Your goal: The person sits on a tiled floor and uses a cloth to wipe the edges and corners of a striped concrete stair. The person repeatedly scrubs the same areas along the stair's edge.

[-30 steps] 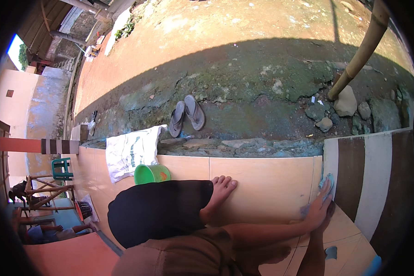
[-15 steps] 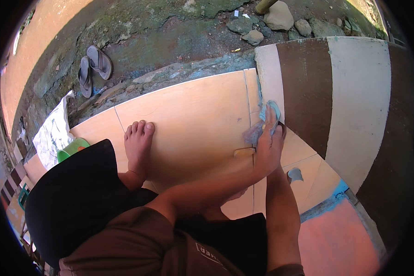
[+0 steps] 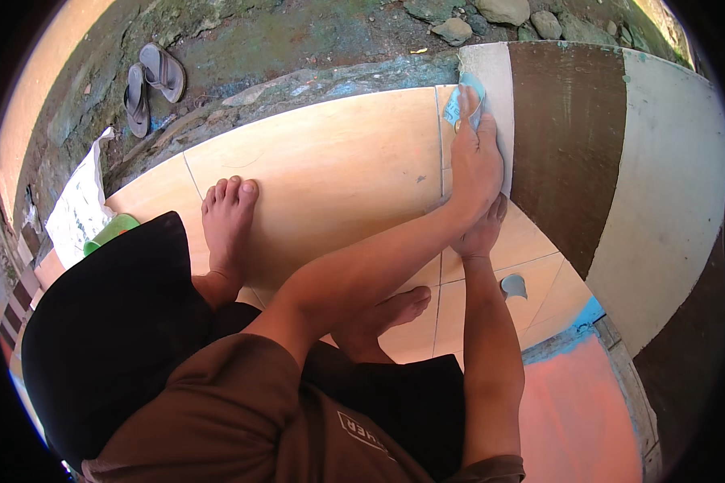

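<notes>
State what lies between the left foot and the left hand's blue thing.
In the head view, only tan floor tiles separate left foot and blue thing.

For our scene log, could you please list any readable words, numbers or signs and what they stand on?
Brown shirt: pale boxed lettering, partly visible; wording not copied.
White sheet: faint marks, too blurred to read.
Blue piece at the left hand: marks too small to read.
</notes>
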`<state>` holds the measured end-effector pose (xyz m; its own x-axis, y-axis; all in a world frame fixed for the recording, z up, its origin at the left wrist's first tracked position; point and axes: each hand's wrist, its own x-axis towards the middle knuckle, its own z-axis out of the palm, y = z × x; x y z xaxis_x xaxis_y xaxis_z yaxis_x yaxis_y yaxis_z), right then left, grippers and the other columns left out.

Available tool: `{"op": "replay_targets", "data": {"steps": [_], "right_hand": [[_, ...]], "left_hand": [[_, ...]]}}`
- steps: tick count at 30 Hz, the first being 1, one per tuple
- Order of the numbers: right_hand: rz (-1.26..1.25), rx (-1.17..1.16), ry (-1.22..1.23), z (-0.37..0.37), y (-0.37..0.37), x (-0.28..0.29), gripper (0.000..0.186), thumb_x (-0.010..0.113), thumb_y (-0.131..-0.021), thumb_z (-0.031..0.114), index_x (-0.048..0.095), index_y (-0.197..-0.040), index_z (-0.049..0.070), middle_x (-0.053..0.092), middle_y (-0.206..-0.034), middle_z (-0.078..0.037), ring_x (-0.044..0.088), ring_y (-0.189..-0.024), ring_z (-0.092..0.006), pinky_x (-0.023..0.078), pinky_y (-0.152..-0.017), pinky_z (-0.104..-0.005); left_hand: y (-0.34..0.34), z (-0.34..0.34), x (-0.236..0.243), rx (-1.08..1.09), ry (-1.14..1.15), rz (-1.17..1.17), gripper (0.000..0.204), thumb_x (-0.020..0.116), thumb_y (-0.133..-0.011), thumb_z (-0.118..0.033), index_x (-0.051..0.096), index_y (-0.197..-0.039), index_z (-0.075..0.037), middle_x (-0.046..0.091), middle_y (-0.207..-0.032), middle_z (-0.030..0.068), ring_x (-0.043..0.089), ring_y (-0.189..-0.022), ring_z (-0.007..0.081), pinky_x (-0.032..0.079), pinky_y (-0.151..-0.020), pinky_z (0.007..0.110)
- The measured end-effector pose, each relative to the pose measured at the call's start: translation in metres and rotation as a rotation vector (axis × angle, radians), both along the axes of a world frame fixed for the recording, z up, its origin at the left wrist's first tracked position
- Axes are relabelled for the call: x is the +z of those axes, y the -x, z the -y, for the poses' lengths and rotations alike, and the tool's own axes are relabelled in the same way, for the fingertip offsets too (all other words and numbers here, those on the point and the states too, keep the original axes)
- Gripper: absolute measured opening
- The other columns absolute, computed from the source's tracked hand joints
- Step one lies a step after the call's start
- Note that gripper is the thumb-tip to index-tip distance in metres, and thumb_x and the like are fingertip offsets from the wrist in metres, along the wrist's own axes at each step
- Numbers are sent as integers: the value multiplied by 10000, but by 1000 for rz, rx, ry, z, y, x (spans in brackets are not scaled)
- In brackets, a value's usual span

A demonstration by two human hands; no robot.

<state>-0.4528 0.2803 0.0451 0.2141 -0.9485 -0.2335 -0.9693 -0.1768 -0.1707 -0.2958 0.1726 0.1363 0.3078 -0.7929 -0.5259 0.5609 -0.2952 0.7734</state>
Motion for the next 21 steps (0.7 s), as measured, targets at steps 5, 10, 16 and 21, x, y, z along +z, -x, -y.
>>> {"op": "replay_targets", "data": {"steps": [5, 10, 16, 21], "right_hand": [[869, -601, -82, 53, -93, 70, 738, 657, -832, 416, 449, -1417, 17, 507, -1381, -190, 432, -1318, -442, 297, -1133, -570], [186, 72, 75, 14, -15, 12, 758, 682, -823, 455, 467, -1441, 73, 522, -1404, -173, 454, -1331, -366, 337, -1105, -524], [-19, -171, -289, 46, -54, 39, 611, 573, -965, 399, 440, -1428, 23, 501, -1406, -133, 451, -1323, -274, 390, -1081, -381], [202, 98, 185, 17, -17, 11, 736, 570, -848, 527, 477, -1425, 79, 562, -1331, -204, 487, -1284, -436, 334, -1079, -586]], "left_hand": [[32, -43, 8, 25, 358, 99, 551, 374, -1072, -191, 251, -1560, 35, 176, -1647, 250, 211, -1528, 356, 186, -1213, 364], [-36, 35, 5, -73, 45, -103, 559, 405, -1036, -73, 276, -1577, -14, 225, -1657, 191, 204, -1537, 272, 163, -1216, 370], [-14, -16, 14, -98, 175, 112, 561, 386, -1068, -239, 318, -1538, 61, 307, -1622, 203, 278, -1512, 247, 196, -1199, 305], [-64, 52, -13, -288, -112, -25, 570, 411, -1047, -172, 269, -1582, -34, 503, -1450, 270, 522, -1325, 329, 367, -1097, 391]]}}
